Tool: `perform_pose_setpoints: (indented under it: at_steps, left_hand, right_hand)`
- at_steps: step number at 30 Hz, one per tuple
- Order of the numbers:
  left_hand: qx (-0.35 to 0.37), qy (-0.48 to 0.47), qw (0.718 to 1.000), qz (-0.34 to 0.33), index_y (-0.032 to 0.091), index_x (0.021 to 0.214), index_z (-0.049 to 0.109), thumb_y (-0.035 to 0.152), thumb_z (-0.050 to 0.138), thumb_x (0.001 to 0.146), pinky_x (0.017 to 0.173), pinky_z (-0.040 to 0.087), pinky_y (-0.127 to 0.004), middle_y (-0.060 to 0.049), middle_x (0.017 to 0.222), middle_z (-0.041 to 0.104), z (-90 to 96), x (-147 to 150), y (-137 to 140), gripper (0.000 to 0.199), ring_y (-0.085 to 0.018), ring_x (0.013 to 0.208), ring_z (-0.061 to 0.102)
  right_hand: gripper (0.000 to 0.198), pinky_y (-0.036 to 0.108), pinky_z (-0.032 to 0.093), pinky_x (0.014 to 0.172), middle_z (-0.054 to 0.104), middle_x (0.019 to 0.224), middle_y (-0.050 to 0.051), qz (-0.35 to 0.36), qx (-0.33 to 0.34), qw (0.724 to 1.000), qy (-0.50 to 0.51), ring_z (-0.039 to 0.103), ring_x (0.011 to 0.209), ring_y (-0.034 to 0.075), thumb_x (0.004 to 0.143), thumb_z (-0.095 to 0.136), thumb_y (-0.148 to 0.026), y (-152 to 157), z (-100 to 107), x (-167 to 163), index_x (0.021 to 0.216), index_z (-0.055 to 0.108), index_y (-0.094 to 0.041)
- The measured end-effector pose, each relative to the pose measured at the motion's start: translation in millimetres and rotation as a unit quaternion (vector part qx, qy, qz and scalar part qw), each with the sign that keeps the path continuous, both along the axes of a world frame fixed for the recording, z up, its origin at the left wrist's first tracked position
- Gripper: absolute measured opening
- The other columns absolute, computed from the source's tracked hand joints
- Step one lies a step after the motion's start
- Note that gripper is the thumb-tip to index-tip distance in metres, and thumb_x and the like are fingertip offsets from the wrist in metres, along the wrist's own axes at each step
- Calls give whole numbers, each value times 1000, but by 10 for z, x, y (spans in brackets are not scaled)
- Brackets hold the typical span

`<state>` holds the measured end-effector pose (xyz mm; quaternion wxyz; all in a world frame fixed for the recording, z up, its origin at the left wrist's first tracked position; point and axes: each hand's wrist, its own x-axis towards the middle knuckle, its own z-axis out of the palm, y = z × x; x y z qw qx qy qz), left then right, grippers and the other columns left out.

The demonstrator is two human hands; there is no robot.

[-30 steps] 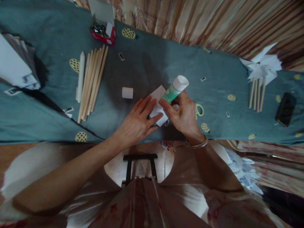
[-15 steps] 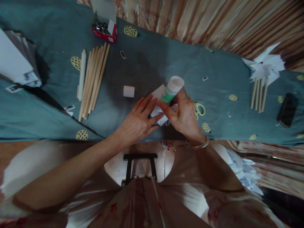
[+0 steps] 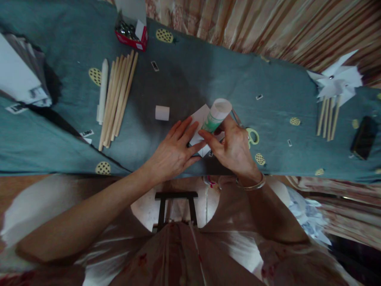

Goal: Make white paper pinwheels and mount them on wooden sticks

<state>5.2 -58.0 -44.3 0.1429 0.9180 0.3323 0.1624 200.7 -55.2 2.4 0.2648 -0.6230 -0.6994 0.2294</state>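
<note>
Teal cloth [image 3: 184, 87] printed with yellow pineapples and small dark labels covers a long table set against a pleated, peach-toned curtain [image 3: 238, 24], the light dim. At the near edge, a folded white paper [image 3: 199, 117] lies under a person's left hand [image 3: 177, 153], its fingers slightly spread and pressed flat on the sheet. The right hand [image 3: 235, 147], a bracelet [image 3: 251, 186] at its wrist, pinches a green-and-white tube [image 3: 219, 111] between thumb and fingers, tilted over the paper. A short white cylinder [image 3: 162, 113] lies near the left fingertips. Wooden sticks [image 3: 119, 99] lie to the left, below a red box [image 3: 144, 39] of shiny pieces; white pinwheels [image 3: 333, 81] and a dark, phone-like object [image 3: 363, 137] are at far right. Below the table stands a dark frame [image 3: 176, 195].

Much is obscured: the tube's lower end and most of the right fingers are hidden by the hand, as is part of the yellow-green-handled scissors [image 3: 253, 136] beside it. A paper stack [image 3: 18, 75] runs out of view at left, and a pale bundle [image 3: 309, 214] at lower right is too blurred to identify.
</note>
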Motion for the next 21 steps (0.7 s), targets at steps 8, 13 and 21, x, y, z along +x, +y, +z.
perform_pose_setpoints:
  at_steps: [8,13,21]
  left_hand:
    - [-56,-9,998,17,29,134,60,42,63,95,122,27,-64,-11,161,40,38,8,-10,42,-39,154,26]
    - [-70,-28,997,31,34,132,61,42,63,94,122,27,-65,-6,159,45,30,22,-15,38,-37,154,27]
    - [-28,-6,1000,12,30,138,58,44,64,94,120,31,-64,-11,160,42,17,-4,-6,46,-40,153,29]
  right_hand:
    - [28,36,52,75,65,81,3,-5,21,1000,-13,62,75,21,88,67,-52,-18,3,43,88,56,-27]
    - [25,36,53,73,67,82,1,-9,22,999,-21,63,72,20,88,68,-48,-25,-8,72,92,57,-27]
    - [28,35,52,69,66,76,0,-32,35,999,-14,64,68,20,87,68,-52,3,-54,104,89,57,-26]
